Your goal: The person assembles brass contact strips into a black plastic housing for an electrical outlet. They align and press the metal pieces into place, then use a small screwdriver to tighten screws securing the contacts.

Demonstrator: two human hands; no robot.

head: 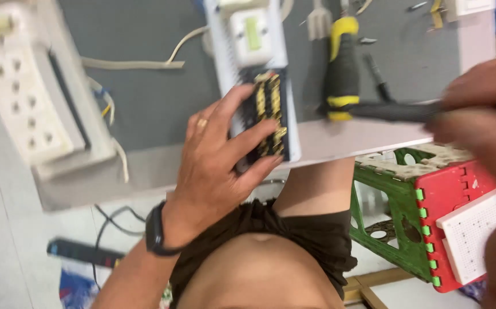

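Note:
My left hand [219, 166], with a ring and a black wristwatch, presses down on an opened white power strip [256, 43] at the table's near edge. Its fingers spread over the strip's exposed brass contacts [272, 106]. My right hand [482, 109], blurred at the right edge, is closed around a dark rod-shaped tool [396, 111]. The tool points left toward the open strip, and its tip lies by the lower handle of a yellow-and-black screwdriver [342, 63] resting on the table.
A second white multi-socket strip [24, 97] lies at the left on the grey tabletop [156, 97], with a white cable [133, 63] trailing. Below right stand a green plastic stool [396, 229], a red block [448, 194] and a white perforated board [477, 229]. A black strip [82, 252] lies on the floor.

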